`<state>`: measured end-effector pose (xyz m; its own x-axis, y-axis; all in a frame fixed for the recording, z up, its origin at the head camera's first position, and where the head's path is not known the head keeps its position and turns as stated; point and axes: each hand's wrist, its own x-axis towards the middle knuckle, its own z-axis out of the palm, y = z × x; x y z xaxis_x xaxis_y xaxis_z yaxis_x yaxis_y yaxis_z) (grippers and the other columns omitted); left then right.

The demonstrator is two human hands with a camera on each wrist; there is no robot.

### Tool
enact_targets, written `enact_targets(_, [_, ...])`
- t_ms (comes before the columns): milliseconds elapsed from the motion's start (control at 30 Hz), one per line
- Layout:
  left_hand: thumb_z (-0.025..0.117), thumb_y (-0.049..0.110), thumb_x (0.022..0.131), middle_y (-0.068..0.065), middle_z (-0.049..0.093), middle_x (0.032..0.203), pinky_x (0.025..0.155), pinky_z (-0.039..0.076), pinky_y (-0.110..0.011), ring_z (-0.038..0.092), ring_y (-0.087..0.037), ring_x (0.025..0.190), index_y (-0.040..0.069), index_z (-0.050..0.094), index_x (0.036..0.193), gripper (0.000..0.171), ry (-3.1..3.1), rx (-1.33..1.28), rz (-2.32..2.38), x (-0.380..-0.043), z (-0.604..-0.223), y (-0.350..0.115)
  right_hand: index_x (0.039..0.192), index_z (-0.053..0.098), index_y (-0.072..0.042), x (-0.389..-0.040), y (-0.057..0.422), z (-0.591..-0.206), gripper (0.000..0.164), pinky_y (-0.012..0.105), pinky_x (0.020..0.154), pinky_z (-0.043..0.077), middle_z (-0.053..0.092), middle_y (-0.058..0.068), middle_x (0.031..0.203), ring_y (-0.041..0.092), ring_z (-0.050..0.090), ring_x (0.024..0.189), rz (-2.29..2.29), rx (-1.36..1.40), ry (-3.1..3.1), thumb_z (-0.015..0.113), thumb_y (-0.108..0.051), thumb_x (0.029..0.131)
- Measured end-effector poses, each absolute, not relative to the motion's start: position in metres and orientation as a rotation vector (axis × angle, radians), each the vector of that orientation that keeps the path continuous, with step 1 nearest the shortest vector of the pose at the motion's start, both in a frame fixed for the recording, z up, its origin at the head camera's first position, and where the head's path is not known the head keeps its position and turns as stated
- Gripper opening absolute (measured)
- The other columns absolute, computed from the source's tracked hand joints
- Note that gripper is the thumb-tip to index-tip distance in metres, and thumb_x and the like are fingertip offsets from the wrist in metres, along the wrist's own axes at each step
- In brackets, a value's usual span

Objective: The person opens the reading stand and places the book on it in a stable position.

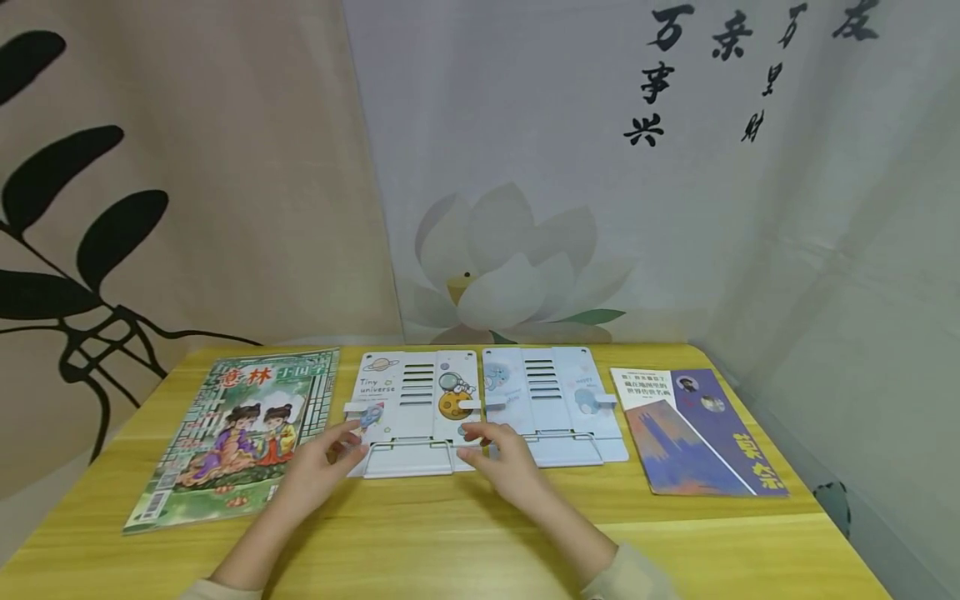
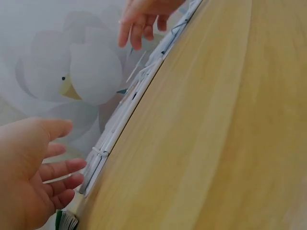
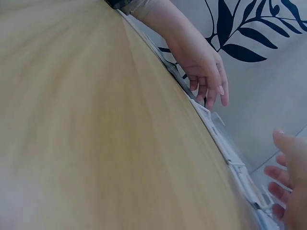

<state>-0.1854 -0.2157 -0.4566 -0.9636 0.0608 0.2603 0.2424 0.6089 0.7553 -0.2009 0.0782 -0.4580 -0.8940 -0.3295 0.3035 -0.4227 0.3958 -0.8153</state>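
Note:
Two folded book stands lie flat side by side on the table. The left book stand (image 1: 418, 383) is white, printed with "Tiny universe", a planet and an astronaut; the right book stand (image 1: 540, 379) is pale blue with cartoon prints. Close by the left stand's left edge is my left hand (image 1: 318, 462), fingers loosely bent and apart with nothing held. My right hand (image 1: 513, 467) hovers around that stand's right edge, partly over the lower left of the blue one, also holding nothing. In the wrist views both hands look relaxed; whether any fingertip touches a stand I cannot tell.
A green illustrated magazine (image 1: 243, 437) lies left of the stands. On the right is a purple and white book (image 1: 697, 442). Both rest on the yellow wooden table (image 1: 450, 550), with a printed curtain (image 1: 525, 125) behind its back edge.

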Motion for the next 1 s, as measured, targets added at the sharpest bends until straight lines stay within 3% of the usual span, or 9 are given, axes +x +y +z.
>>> enact_targets(267, [0.071, 0.01, 0.086, 0.0, 0.067, 0.086, 0.067, 0.05, -0.026, 0.058, -0.014, 0.076, 0.0, 0.065, 0.118, 0.035, -2.672, -0.236, -1.246, -0.186, -0.463, -0.215, 0.118, 0.067, -0.003, -0.201, 0.065, -0.47, 0.036, 0.03, 0.076, 0.045, 0.068, 0.0, 0.098, 0.016, 0.055, 0.086, 1.427, 0.701, -2.585, 0.071, -0.021, 0.088])
enact_targets(533, [0.073, -0.002, 0.08, 0.002, 0.066, 0.084, 0.067, 0.05, -0.025, 0.058, -0.012, 0.074, -0.003, 0.069, 0.108, 0.029, -2.639, -0.294, -1.228, -0.186, -0.467, -0.212, 0.112, 0.071, -0.005, -0.204, 0.059, -0.478, 0.031, 0.03, 0.08, 0.047, 0.068, -0.002, 0.093, 0.013, 0.056, 0.088, 1.355, 0.694, -2.582, 0.074, -0.018, 0.085])
enact_targets(1000, [0.073, -0.011, 0.074, -0.001, 0.062, 0.079, 0.064, 0.049, -0.026, 0.056, -0.015, 0.072, -0.006, 0.07, 0.106, 0.032, -2.637, -0.336, -1.163, -0.186, -0.47, -0.207, 0.102, 0.074, 0.0, -0.209, 0.045, -0.477, 0.027, 0.024, 0.068, 0.046, 0.066, -0.002, 0.078, 0.01, 0.053, 0.071, 1.3, 0.662, -2.543, 0.078, 0.001, 0.075])
